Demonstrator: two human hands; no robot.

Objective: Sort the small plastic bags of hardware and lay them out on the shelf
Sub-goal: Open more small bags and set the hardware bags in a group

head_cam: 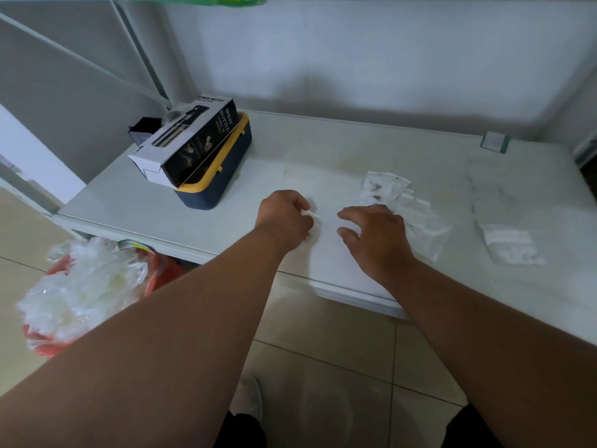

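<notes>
Beige floor tiles lie nearest me, with a crinkled clear-and-red plastic sack [80, 286] below the shelf's [323, 150] left front corner. Over the front edge, my left hand [284, 218] curls its fingers [307, 210] round a small clear bag [315, 215]; my right hand [376, 234] hovers with fingers loosely spread, holding nothing. Just beyond it more hardware bags [397, 202] overlap, and another bag [510, 242] lies toward the right edge. Bare smooth white surface stretches behind. At the left rear, a glossy spray-bottle box [190, 143] rests on a navy-yellow case [219, 179].
</notes>
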